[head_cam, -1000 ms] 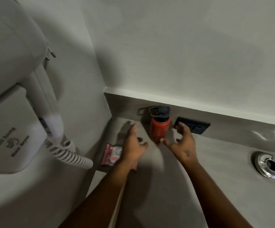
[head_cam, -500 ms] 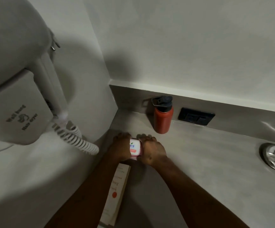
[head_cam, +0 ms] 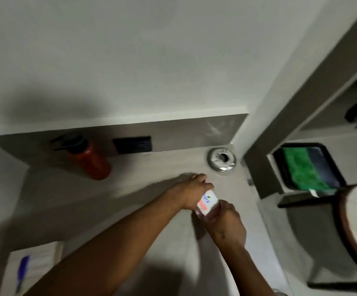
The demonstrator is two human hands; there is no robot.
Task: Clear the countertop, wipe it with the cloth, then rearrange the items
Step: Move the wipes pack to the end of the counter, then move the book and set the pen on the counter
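A: Progress? Clearing appears under way: red bottle (head_cam: 94, 162) and book (head_cam: 32, 268) remain on the countertop (head_cam: 152, 210); green cloth (head_cam: 301, 167) lies unused in the black tray (head_cam: 333, 165).

B: Grip? Left hand (head_cam: 191, 192) and right hand (head_cam: 226, 223) both curl around the wipes packet (head_cam: 207, 202), held between them just above the counter.

Grey countertop (head_cam: 130, 210), red bottle (head_cam: 92, 163) standing, white book (head_cam: 34, 268) lying

Pale wall (head_cam: 152, 60) w/ grey backsplash (head_cam: 184, 131), black socket (head_cam: 132, 144); grey pillar (head_cam: 301, 99) on right, dim light.
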